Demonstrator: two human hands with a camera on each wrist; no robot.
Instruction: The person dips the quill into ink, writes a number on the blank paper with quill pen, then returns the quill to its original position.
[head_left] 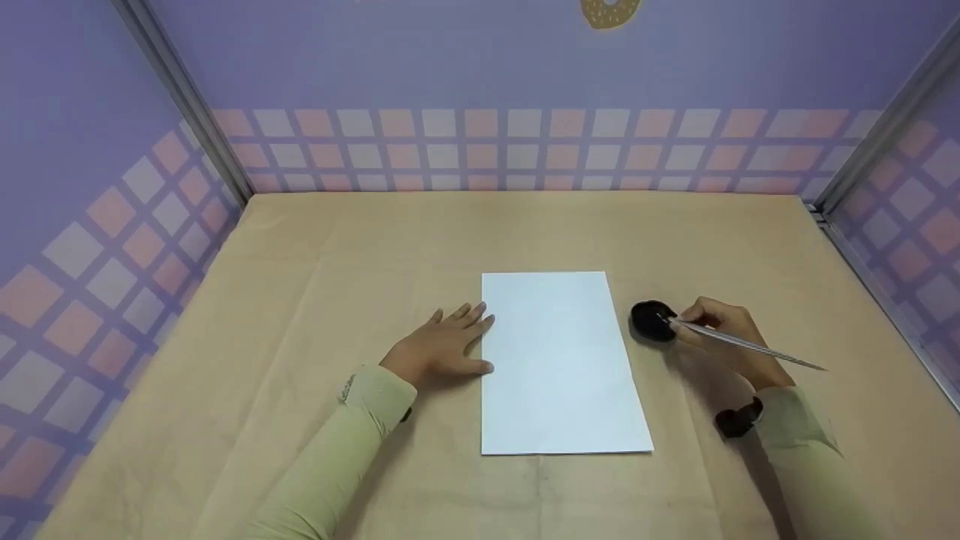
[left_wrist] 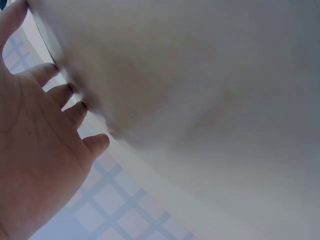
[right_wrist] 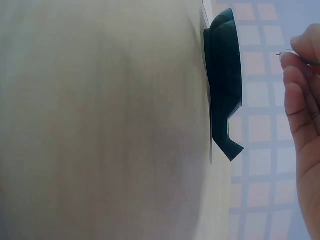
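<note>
A blank white sheet of paper [head_left: 559, 367] lies on the cloth-covered table. My left hand [head_left: 442, 349] rests at its left edge, fingers spread and fingertips touching the border; the left wrist view shows this hand [left_wrist: 45, 135] with its fingers extended. To the right of the paper sits a small black dish [head_left: 651, 322], seen side-on in the right wrist view as a dark dish [right_wrist: 225, 70] with a bent end. My right hand [head_left: 724, 334] pinches a slender, pale dip pen [head_left: 757, 348] near its tip, which is over the dish. Its long tapered end points right.
Beige cloth [head_left: 360, 247] with faint creases covers the table. A purple wall [head_left: 480, 67] with pink and white checks stands behind, with side panels and metal posts [head_left: 180, 90] at the corners. A dark band [head_left: 739, 420] is on the right wrist.
</note>
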